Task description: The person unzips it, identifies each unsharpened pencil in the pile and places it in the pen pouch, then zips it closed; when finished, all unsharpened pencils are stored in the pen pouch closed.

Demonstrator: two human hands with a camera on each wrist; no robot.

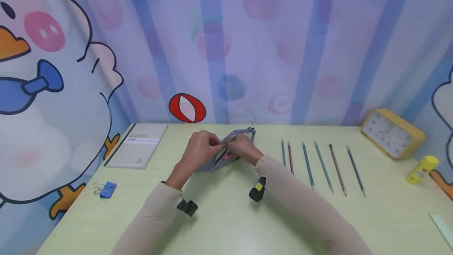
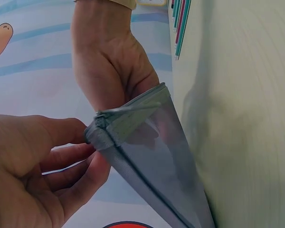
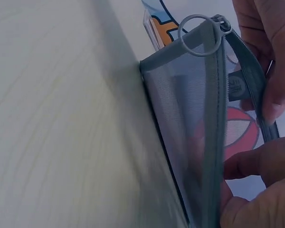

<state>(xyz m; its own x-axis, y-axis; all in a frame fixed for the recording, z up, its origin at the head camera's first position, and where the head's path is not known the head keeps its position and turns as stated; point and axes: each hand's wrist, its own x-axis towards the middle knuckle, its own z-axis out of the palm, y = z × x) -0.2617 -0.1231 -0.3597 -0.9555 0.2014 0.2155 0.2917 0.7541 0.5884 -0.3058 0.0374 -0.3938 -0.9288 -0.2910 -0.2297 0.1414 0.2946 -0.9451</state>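
A grey-blue mesh zipper pouch [image 1: 223, 163] stands on its edge near the middle of the table with its mouth unzipped. In the right wrist view, a metal ring [image 3: 199, 35] hangs at one corner of the pouch. My left hand [image 1: 201, 148] pinches the zipper rim between thumb and fingers. My right hand [image 1: 244, 146] reaches over the other side into the mouth. Through the mesh in the left wrist view, the fingers of the right hand [image 2: 118, 71] show dimly inside the pouch. Whether they hold anything is hidden.
Several pencils [image 1: 322, 162] lie in a row to the right. Beyond them are a yellow clock [image 1: 393, 133] and a yellow glue stick [image 1: 422, 169]. On the left lie a notebook [image 1: 138, 146] and a blue binder clip [image 1: 107, 189]. A pale strip [image 1: 442, 229] lies at the right edge.
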